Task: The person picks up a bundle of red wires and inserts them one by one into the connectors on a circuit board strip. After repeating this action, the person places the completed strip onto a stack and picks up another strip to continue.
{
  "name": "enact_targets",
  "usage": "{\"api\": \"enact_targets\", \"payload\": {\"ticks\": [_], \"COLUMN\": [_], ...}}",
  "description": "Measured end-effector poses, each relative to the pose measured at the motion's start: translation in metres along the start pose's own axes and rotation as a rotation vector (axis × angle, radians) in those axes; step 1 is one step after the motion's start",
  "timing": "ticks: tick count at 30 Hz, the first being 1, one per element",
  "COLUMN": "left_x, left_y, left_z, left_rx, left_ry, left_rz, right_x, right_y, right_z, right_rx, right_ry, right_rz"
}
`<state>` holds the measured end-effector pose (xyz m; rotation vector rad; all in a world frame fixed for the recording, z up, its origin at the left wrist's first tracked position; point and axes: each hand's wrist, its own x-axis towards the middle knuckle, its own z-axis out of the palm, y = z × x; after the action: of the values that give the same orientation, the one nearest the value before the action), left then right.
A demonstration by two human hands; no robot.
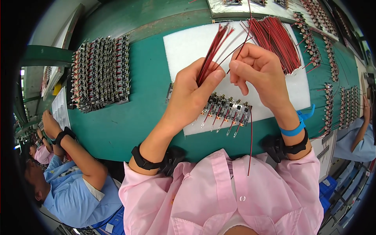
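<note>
My left hand (191, 94) is closed around a bundle of thin red and black wires (210, 49), whose ends fan out above the fist. Close by on the right, my right hand (261, 74) pinches a single wire (248, 36) between thumb and fingertips, and its length runs upward. Below both hands lies a row of small circuit boards (226, 109) with metal connectors and short leads, partly covered by my left hand. One long red-black wire (251, 141) trails from the row's right end toward my pink shirt. A white foam sheet (178, 53) lies under the row.
A thick pile of red and black wires (276, 45) rests on the foam's far right. Stacked rows of circuit boards (101, 74) stand on the green table (147, 86) at left. More board strips (328, 103) line the right side. A co-worker in blue (78, 196) sits at left.
</note>
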<state>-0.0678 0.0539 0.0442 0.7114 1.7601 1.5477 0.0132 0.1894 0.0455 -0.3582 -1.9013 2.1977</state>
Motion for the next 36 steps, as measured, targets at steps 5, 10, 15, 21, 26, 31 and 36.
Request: {"api": "enact_targets", "payload": {"ticks": [5, 10, 15, 21, 26, 31, 36], "left_x": [-0.002, -0.001, -0.003, -0.003, -0.001, 0.000, -0.002], "left_y": [0.003, -0.003, -0.004, -0.006, -0.002, -0.002, -0.002], "left_z": [0.000, 0.000, -0.001, -0.001, -0.006, -0.006, -0.005], "left_rx": [-0.013, 0.002, 0.142, 0.119, -0.075, -0.098, -0.107], "left_ry": [0.004, -0.004, -0.032, -0.078, -0.021, -0.034, -0.034], "left_rz": [-0.053, 0.025, 0.126, 0.134, 0.135, 0.197, 0.198], "right_x": [-0.002, -0.001, -0.005, -0.030, -0.047, -0.051, -0.053], "right_y": [0.002, 0.004, 0.001, 0.004, 0.019, 0.028, 0.030], "right_z": [0.002, 0.002, 0.001, -0.010, -0.016, -0.013, -0.014], "right_rx": [-0.037, -0.100, -0.276, -0.517, -0.683, -0.695, -0.742], "right_ry": [-0.030, -0.046, -0.070, -0.034, 0.013, 0.038, 0.054], "right_rz": [-0.010, -0.024, -0.060, -0.051, -0.059, -0.055, -0.066]}}
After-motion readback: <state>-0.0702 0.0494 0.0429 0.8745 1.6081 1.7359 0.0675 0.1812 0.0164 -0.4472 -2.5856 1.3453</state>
